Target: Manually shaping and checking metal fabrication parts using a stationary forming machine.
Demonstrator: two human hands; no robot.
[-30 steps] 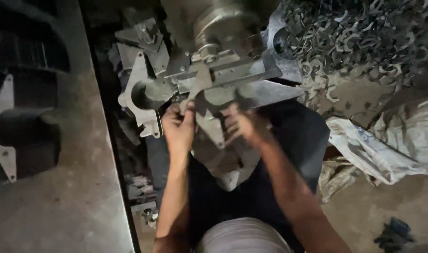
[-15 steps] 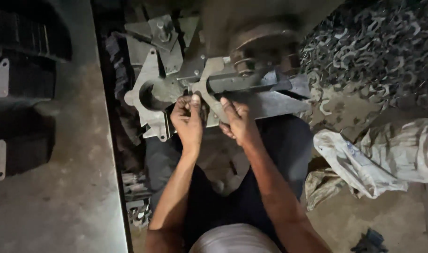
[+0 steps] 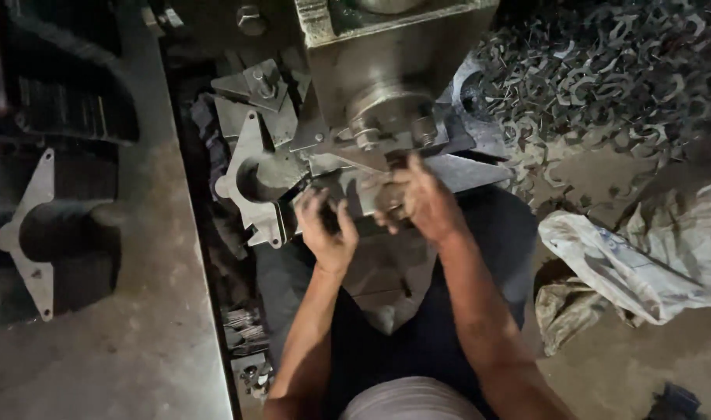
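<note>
The person sits in front of a big grey metal press machine [image 3: 394, 70]. Both hands are up at the flat grey metal plate [image 3: 456, 171] that lies under the round part of the machine.

The left hand [image 3: 328, 225] is curled shut around the near edge of the plate, on its left side. The right hand [image 3: 421, 198] is closed over the plate just beside it, fingers wrapped on top. The picture is dark and a bit blurry, so how tight each hand squeezes is hard to tell.

The plate looks thick, hard and stiff. It will probably be heavy and will not bend. Its cut edges may be sharp, so holding the long flat sides with both hands seems safest.

A grey metal piece with a big round hole [image 3: 254, 183] sits just left of the hands. A heap of small curved metal scraps [image 3: 604, 70] lies to the right, and a crumpled white sack [image 3: 627, 264] is on the floor.
</note>
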